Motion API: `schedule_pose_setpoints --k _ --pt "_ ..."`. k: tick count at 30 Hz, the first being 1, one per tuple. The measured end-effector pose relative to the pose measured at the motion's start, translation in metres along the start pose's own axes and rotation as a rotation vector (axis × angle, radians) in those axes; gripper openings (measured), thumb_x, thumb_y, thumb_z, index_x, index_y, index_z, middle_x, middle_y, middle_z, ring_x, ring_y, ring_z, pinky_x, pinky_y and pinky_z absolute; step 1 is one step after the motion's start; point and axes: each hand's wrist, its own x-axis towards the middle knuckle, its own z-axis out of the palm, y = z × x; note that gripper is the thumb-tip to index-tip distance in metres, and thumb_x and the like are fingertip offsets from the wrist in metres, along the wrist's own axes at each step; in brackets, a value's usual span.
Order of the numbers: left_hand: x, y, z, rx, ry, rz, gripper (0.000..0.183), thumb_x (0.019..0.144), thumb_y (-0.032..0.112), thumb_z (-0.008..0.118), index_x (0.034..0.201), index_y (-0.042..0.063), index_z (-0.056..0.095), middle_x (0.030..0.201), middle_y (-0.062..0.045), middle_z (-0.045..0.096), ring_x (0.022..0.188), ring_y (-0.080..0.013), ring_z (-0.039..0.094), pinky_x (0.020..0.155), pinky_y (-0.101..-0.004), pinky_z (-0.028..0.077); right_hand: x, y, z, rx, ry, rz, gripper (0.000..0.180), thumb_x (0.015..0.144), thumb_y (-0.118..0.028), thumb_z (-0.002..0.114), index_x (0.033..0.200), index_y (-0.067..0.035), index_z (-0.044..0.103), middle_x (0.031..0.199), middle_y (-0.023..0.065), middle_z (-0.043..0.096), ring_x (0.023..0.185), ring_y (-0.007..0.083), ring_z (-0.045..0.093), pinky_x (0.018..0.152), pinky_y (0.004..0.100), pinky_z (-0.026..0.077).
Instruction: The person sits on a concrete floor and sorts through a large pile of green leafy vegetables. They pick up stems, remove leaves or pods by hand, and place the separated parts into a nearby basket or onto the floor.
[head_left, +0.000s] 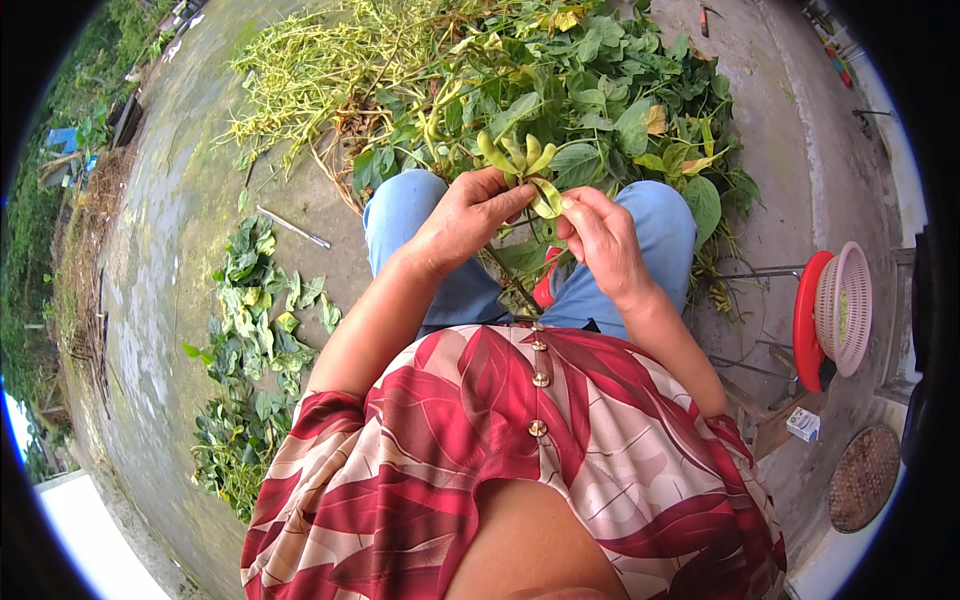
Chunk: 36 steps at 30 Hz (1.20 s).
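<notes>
My left hand grips a cluster of green bean pods above my knees, its thumb near the base of the pods. Beside it, my right hand pinches the end of a split, open pod between thumb and fingers. Some pods of the cluster point up and away from me. A plant stem runs down between my knees below the hands. Just beyond lies a large heap of leafy bean plants, partly yellowing. Whether beans are inside the split pod cannot be told.
Yellow-green stripped stalks lie at the upper left. Picked leaves are strewn on the concrete at left, near a thin metallic rod. At right, a pink plastic basket sits on a red stool, with a small box nearby.
</notes>
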Motion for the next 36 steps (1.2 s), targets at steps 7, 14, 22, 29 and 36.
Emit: schedule_pose_setpoints --k 7,14,22,29,36 --pt "0.007 -0.003 0.010 0.010 0.038 0.114 0.026 0.097 0.022 0.062 0.111 0.001 0.067 0.094 0.002 0.065 0.080 -0.0045 0.054 0.071 -0.0230 0.045 0.005 -0.001 0.004 -0.148 -0.032 -0.019 0.030 0.098 -0.030 0.060 0.092 -0.001 0.063 0.071 -0.0006 0.059 0.056 0.0037 0.045 0.049 0.0215 0.036" --pt "0.001 0.004 0.005 -0.027 0.061 0.019 0.027 0.098 0.020 0.061 0.112 -0.002 0.065 0.096 -0.001 0.067 0.088 -0.0082 0.056 0.081 -0.0267 0.048 0.005 0.000 -0.002 0.300 -0.123 0.155 0.024 0.099 -0.024 0.058 0.092 -0.002 0.063 0.069 -0.0008 0.056 0.048 0.0025 0.039 0.042 0.0181 0.027" --pt "0.006 -0.011 0.008 0.064 0.059 0.142 0.022 0.098 0.018 0.060 0.108 -0.002 0.063 0.094 -0.003 0.067 0.084 -0.0084 0.055 0.076 -0.0276 0.048 0.003 0.002 0.004 0.442 -0.176 0.252 0.027 0.096 -0.028 0.063 0.091 -0.003 0.062 0.070 -0.0017 0.056 0.049 0.0024 0.040 0.043 0.0178 0.026" --pt "0.012 -0.018 0.010 0.267 0.139 0.137 0.022 0.097 0.019 0.060 0.100 -0.002 0.064 0.086 -0.004 0.067 0.080 -0.0088 0.056 0.073 -0.0277 0.049 0.009 0.014 0.008 0.561 -0.218 0.317 0.021 0.095 -0.026 0.065 0.091 -0.005 0.062 0.071 -0.0020 0.056 0.049 0.0022 0.042 0.042 0.0174 0.027" --pt "0.004 -0.002 0.012 0.094 0.113 0.061 0.024 0.097 0.014 0.056 0.106 -0.006 0.065 0.093 -0.009 0.070 0.085 -0.0116 0.062 0.078 -0.0297 0.051 0.011 0.012 0.012 0.469 -0.125 0.267 0.016 0.095 -0.021 0.058 0.092 -0.006 0.061 0.073 0.0007 0.056 0.049 0.0038 0.041 0.041 0.0183 0.027"
